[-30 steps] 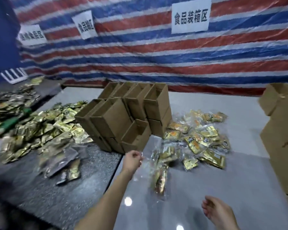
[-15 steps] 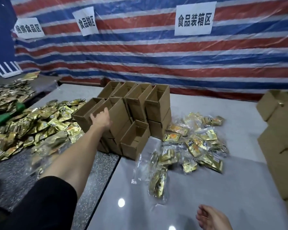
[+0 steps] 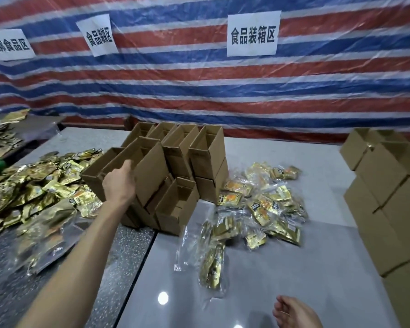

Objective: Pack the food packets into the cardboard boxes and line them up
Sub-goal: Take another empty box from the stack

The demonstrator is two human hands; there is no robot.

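A cluster of open brown cardboard boxes (image 3: 206, 157) stands in the middle of the table. My left hand (image 3: 118, 183) reaches forward and grips the rim of one tilted open box (image 3: 149, 166) at the cluster's front left. Gold food packets in clear wrap (image 3: 260, 204) lie scattered to the right of the boxes. A bigger heap of gold packets (image 3: 38, 185) lies to the left. My right hand (image 3: 294, 312) rests low near the table's front edge, fingers loosely curled, holding nothing.
More cardboard boxes (image 3: 388, 200) are stacked at the right edge. The grey table (image 3: 305, 268) meets a dark speckled slab (image 3: 118, 254) on the left. A striped tarp wall (image 3: 199, 91) with white paper signs (image 3: 252, 33) closes the back.
My left hand left the packets, reached up to the box cluster and closed on the front-left box's rim. The view moved closer. My right hand stayed low.
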